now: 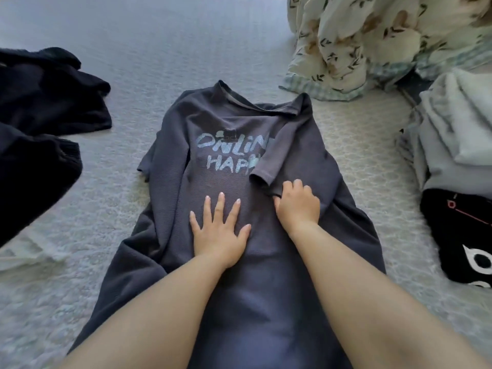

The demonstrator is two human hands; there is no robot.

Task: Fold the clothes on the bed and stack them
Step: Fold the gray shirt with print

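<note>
A dark grey T-shirt (186, 161) with light blue lettering lies face up on the bed (149, 49), collar away from me. Its right side is folded inward, and the right sleeve lies over the print. My left hand (219, 235) presses flat on the shirt's middle with fingers spread. Beside it, my right hand (298, 206) has its fingers curled on the folded edge just below the sleeve cuff, pinching the fabric.
Dark navy clothes (45, 107) lie loose at the left. At the right edge sit pale grey and white folded fabric (458, 134) and a black garment with white print (458, 235). A floral quilt (372, 41) is bunched at the back right.
</note>
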